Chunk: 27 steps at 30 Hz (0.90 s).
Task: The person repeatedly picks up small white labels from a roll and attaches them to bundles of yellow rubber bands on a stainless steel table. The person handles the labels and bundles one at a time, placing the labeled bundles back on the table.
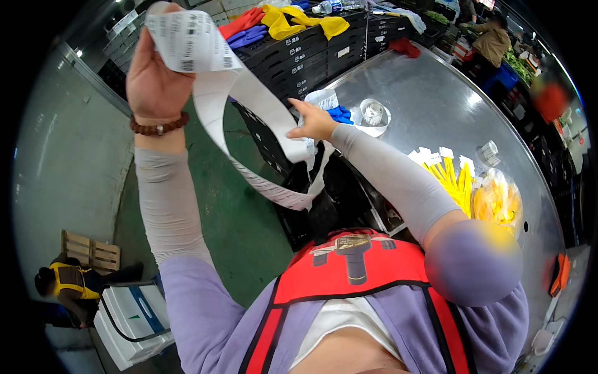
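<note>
My left hand (159, 81), raised at the upper left, is closed on a long white strip of printed labels (190, 47). From there the strip hangs in a wide loop, falling toward a dark box in front of me and back up. Across its other stretch reaches my right hand (314, 121), thumb and index finger stretched apart, the thumb overlapping the paper. The remaining right fingers are partly hidden. Beyond this hand, a blue glove (340, 115) and a loosely coiled label roll (374, 114) rest on the metal table (430, 93).
Stacked black crates (299, 56) carry red, purple and yellow gloves and plastic bottles. Yellow ties with white tags (458, 181) and a clear bag of yellow items (498, 199) lie on the table's right. A person (71, 280) bends beside a white cooler box (134, 321) at the lower left.
</note>
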### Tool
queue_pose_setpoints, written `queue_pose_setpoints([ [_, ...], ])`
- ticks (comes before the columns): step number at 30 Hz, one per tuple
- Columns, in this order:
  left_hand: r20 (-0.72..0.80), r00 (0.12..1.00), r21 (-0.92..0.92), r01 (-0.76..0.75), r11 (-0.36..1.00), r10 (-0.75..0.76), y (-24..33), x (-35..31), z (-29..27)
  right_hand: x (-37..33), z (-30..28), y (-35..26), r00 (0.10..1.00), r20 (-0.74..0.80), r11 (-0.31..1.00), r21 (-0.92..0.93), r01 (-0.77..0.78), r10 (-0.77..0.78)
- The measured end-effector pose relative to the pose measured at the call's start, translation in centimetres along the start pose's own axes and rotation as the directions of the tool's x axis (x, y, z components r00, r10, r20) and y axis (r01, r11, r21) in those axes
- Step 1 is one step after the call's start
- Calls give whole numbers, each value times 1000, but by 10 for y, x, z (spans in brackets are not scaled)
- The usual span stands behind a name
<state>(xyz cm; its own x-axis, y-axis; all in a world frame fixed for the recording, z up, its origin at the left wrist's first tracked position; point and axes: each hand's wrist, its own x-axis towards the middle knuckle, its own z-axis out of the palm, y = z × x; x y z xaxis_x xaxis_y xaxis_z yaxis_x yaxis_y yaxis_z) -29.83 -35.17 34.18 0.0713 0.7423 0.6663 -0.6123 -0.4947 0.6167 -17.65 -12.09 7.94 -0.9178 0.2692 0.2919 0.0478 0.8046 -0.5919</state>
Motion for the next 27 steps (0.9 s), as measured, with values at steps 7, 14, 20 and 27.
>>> queue_pose_setpoints([
  [7, 5, 999, 276, -41, 960, 41, 40, -24, 41, -41, 26, 104, 878, 147, 869, -290, -401, 455],
  [14, -164, 981, 325, -50, 944, 108, 32, -43, 35, 6, 4, 170, 890, -15, 876, 189, -444, 455],
  [20, -576, 764, 357, -86, 930, 292, 20, -107, -37, 150, -202, 62, 863, -203, 884, 41, -465, 463],
  [27, -839, 423, 364, -30, 931, 342, -16, -140, -129, 116, -331, -87, 755, -630, 982, -79, 170, -182],
])
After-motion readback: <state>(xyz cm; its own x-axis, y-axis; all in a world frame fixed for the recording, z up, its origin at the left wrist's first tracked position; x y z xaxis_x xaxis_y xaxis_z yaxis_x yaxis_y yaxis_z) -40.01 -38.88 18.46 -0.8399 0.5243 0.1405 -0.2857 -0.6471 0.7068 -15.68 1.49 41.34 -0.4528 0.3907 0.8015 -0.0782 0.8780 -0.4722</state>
